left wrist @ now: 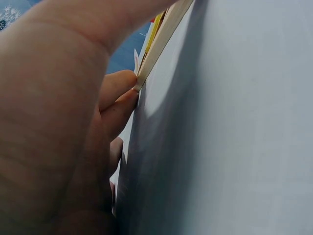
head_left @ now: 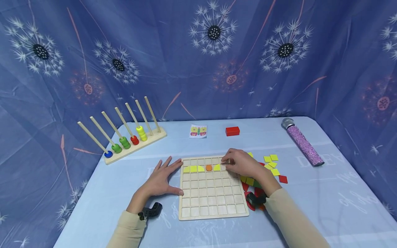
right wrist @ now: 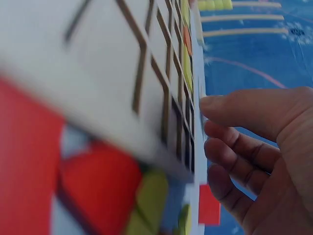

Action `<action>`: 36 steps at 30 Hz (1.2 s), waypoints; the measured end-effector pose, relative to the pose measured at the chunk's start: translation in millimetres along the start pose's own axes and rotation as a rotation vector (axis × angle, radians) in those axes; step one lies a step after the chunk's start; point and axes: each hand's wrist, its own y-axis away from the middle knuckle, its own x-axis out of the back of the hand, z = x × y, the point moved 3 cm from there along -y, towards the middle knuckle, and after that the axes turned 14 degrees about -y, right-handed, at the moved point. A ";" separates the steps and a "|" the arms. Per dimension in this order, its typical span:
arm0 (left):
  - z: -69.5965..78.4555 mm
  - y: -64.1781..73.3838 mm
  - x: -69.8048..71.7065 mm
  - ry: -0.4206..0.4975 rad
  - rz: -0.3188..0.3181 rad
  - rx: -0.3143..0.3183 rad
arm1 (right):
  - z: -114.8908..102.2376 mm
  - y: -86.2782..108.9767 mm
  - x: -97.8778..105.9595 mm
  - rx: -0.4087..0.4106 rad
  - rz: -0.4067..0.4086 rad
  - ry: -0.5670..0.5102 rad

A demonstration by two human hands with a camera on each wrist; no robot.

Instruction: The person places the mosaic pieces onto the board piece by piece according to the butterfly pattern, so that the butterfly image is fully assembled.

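A wooden grid board [head_left: 204,200] lies flat in front of me. Its second row holds two yellow squares [head_left: 193,168], a yellow curved piece [head_left: 201,168], an orange disc [head_left: 209,167] and another yellow curved piece [head_left: 217,167]. My left hand [head_left: 161,179] is spread at the board's left side, thumb and index fingertip at its edge. My right hand [head_left: 242,163] is over the upper right cells, thumb [right wrist: 220,110] and bent fingers close together at the grid, just right of the last yellow piece. Whether a piece is between those fingertips I cannot tell.
Loose yellow, red and green pieces [head_left: 275,172] lie right of the board, partly under my right forearm. Behind stand a bead-and-peg counter [head_left: 133,148], a patterned card [head_left: 198,131] and a red block [head_left: 232,131]. A glittery pink microphone [head_left: 305,145] lies at the right.
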 end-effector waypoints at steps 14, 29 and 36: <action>-1.0 -0.1 -1.6 -0.003 0.015 -0.003 | 64.0 24.3 51.8 -0.237 0.152 -0.055; 1.2 0.0 0.3 0.001 0.013 -0.003 | 73.3 26.8 56.7 -0.281 0.116 0.000; -1.1 -0.1 -2.6 -0.006 0.007 0.005 | 58.2 21.6 48.8 -0.191 0.127 -0.062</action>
